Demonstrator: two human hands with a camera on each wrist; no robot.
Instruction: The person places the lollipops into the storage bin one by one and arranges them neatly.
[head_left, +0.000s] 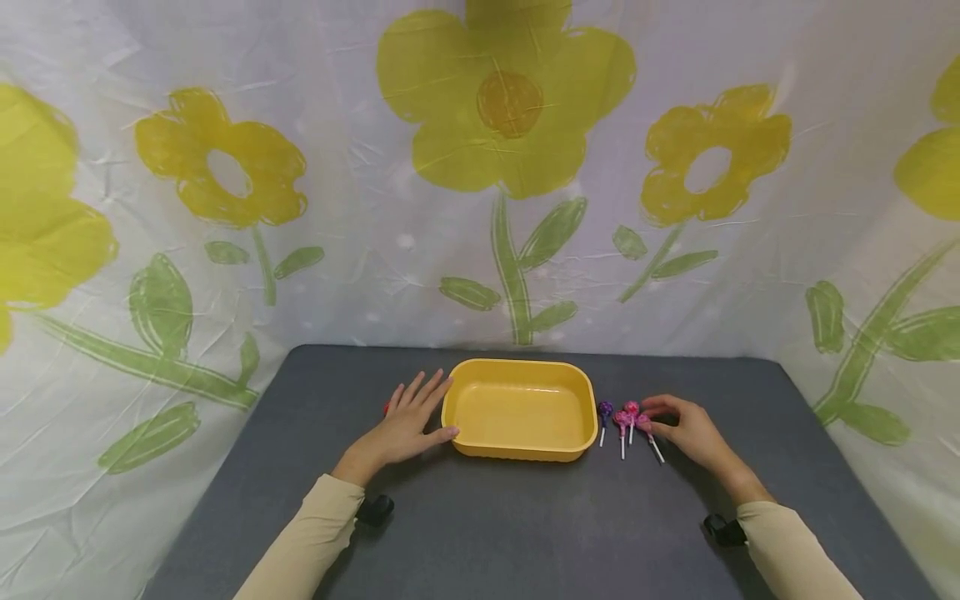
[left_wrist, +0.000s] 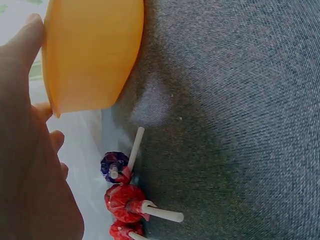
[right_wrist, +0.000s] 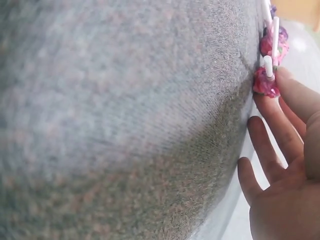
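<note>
A yellow plastic basin [head_left: 517, 454] stands on the dark table. My left hand [head_left: 405, 429] lies along its left end with fingers spread, thumb and fingertips touching the rim. Beyond that hand, the left wrist view shows red lollipops [left_wrist: 122, 202] and a dark purple one [left_wrist: 114, 166]; in the head view the hand mostly covers them. To the right of the basin, my right hand [head_left: 693, 433] pinches the head of a pink lollipop [right_wrist: 265, 82] between thumb and index finger, its other fingers spread. That lollipop's white stick [head_left: 657, 451] points toward the front of the table.
Beside the pinched lollipop lie two more pink lollipops [head_left: 621, 419] and a purple lollipop [head_left: 605, 408], close to the basin's right end. A white cloth with yellow flowers [head_left: 510, 250] hangs behind the table [head_left: 510, 525] and along its sides.
</note>
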